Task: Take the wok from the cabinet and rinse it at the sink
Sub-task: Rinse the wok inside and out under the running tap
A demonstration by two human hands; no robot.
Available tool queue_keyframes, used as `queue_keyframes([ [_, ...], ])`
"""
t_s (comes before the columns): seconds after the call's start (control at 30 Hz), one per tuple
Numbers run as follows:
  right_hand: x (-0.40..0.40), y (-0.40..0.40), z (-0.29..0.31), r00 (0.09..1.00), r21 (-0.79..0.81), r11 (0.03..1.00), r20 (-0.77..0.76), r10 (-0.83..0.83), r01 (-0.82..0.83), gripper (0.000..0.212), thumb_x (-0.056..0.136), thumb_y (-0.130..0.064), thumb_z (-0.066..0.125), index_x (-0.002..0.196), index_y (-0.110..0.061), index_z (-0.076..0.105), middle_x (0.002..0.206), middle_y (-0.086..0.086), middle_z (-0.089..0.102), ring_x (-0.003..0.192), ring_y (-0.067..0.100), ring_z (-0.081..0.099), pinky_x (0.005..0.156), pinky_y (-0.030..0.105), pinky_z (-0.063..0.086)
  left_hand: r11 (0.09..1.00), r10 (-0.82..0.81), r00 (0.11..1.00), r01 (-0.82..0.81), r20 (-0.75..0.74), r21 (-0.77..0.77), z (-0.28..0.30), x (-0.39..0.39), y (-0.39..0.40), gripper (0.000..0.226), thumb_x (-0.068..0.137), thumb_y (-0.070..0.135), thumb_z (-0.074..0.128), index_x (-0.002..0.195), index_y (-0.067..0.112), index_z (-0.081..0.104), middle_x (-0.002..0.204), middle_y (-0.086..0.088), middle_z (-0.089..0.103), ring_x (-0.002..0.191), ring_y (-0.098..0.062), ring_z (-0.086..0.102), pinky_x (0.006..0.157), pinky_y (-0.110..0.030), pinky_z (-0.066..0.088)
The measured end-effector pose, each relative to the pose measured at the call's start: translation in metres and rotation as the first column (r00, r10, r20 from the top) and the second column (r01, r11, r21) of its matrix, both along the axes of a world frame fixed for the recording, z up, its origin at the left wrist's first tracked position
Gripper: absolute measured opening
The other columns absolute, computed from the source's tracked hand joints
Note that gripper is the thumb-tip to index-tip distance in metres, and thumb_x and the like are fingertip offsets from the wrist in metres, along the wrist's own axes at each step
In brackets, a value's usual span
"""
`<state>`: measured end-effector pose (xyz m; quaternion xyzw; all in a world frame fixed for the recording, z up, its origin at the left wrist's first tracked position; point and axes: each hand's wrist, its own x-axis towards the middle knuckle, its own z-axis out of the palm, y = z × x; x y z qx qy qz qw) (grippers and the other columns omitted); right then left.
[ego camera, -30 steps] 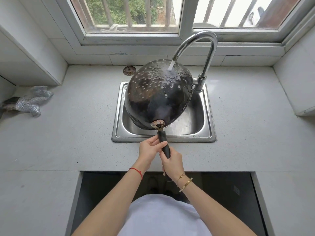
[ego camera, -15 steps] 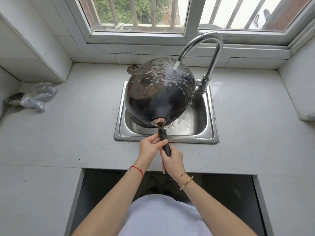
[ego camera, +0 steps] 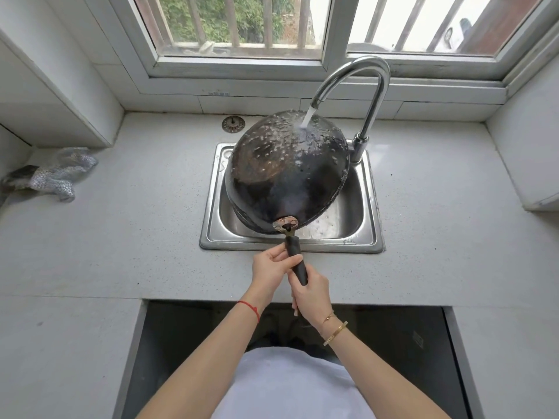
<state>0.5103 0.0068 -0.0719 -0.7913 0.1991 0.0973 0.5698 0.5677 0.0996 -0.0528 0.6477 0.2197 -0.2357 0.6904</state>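
Head view: wok [ego camera: 287, 173] held bottom-up over the sink [ego camera: 370, 207], domed blackened underside facing the camera, rim facing down into the basin. Long axis runs handle-to-far-rim, near to far: handle [ego camera: 296, 263] points back toward the person, far rim tilts up toward the window [ego camera: 242, 28]. Wok sits left-centre in the basin, overlapping its left wall.

Water from the faucet [ego camera: 360, 86] hits the upper right of the underside; droplets scattered across the upper half.

Left hand [ego camera: 272, 270] grip: fingers wrapped on the upper handle, thumb across it. Right hand [ego camera: 311, 293] grip: closed round the handle's lower end, just below the left; the two touch or nearly so, can't tell which.

Hidden: wok's inside, drain, most of basin floor. Handle's end is buried in the right hand. Handle bracket at the wok's near edge looks rusty, detail unclear.

On counter [ego camera: 121, 237]: sink strainer [ego camera: 232, 124] behind the sink's left corner, apart from wok; crumpled silvery cloth [ego camera: 57, 173] far left, partly cut off by the frame edge. Dark opening under counter, contents unreadable.
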Motion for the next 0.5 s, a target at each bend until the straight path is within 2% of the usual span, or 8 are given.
queue_keyframes([
  [0.2, 0.004, -0.001, 0.0, 1.0, -0.01, 1.0, -0.002, -0.023, 0.023, 0.018, 0.099, -0.029, 0.056, 0.108, -0.014, 0.059, 0.07, 0.008, 0.062, 0.042, 0.008, 0.057, 0.043, 0.02, 0.051, 1.0, -0.022, 1.0, 0.022, 0.011, 0.0, 0.001, 0.005, -0.003, 0.044, 0.082, 0.006, 0.076, 0.124, 0.012, 0.066, 0.099, 0.012, 0.072, 0.104, -0.01, 0.067, 0.099, -0.036, 0.052],
  [0.3, 0.005, -0.002, -0.001, 1.0, -0.024, 0.999, -0.003, -0.027, 0.027, 0.018, 0.099, -0.029, 0.056, 0.107, -0.014, 0.06, 0.069, 0.008, 0.062, 0.041, 0.008, 0.057, 0.042, 0.019, 0.051, 1.0, -0.028, 1.0, 0.028, 0.012, -0.001, 0.001, 0.007, -0.005, 0.045, 0.082, 0.006, 0.076, 0.125, 0.012, 0.065, 0.101, 0.011, 0.072, 0.108, -0.013, 0.067, 0.099, -0.036, 0.053],
  [0.43, 0.008, -0.006, -0.004, 1.0, -0.027, 0.999, 0.006, -0.024, 0.024, 0.015, 0.1, -0.028, 0.055, 0.103, -0.014, 0.059, 0.068, 0.011, 0.063, 0.04, 0.014, 0.058, 0.041, 0.027, 0.053, 0.999, -0.02, 1.0, 0.02, 0.001, -0.038, 0.001, 0.01, -0.005, 0.045, 0.081, 0.002, 0.075, 0.125, 0.009, 0.065, 0.102, 0.006, 0.072, 0.106, -0.013, 0.068, 0.086, -0.024, 0.055],
  [0.5, 0.009, -0.006, -0.005, 1.0, -0.037, 0.999, 0.005, -0.022, 0.023, 0.015, 0.1, -0.028, 0.055, 0.104, -0.015, 0.059, 0.07, 0.011, 0.064, 0.042, 0.014, 0.059, 0.042, 0.026, 0.054, 0.999, -0.022, 1.0, 0.022, -0.001, -0.037, 0.001, 0.011, -0.005, 0.044, 0.082, 0.002, 0.075, 0.124, 0.009, 0.065, 0.101, 0.006, 0.072, 0.105, -0.012, 0.067, 0.084, -0.021, 0.054],
])
